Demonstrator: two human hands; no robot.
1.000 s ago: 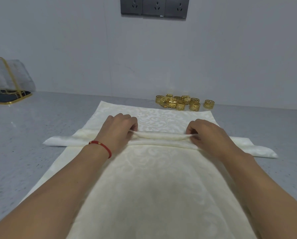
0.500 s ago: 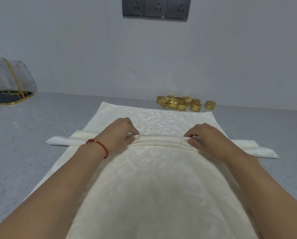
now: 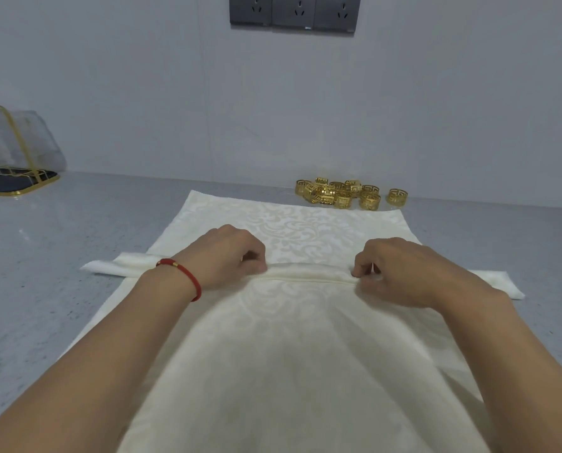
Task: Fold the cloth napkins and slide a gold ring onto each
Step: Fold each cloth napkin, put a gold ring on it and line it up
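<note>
**A:** So where was the napkin?

**B:** Cream damask cloth, lying flat on the grey worktop, running from the near edge toward the far edge. A raised pleat ran across it about midway. A narrow folded band stuck out on both sides at that line, left tip and right tip both resting on the worktop.

**A:** Hands?

**B:** Left hand had fingers curled, grip pinching the left end of the pleat. Right hand did the same at the right end, fingertips pressed together on the fabric. Red cord bracelet sat on the left wrist.

**A:** Rings?

**B:** Gold rings were piled at the far edge near the wall, just beyond the napkin's far right corner. One ring sat slightly apart to the right. None was on the cloth.

**A:** Anything else?

**B:** Gold-framed mesh cover stood at the far left corner. Dark socket panel was on the wall.
</note>
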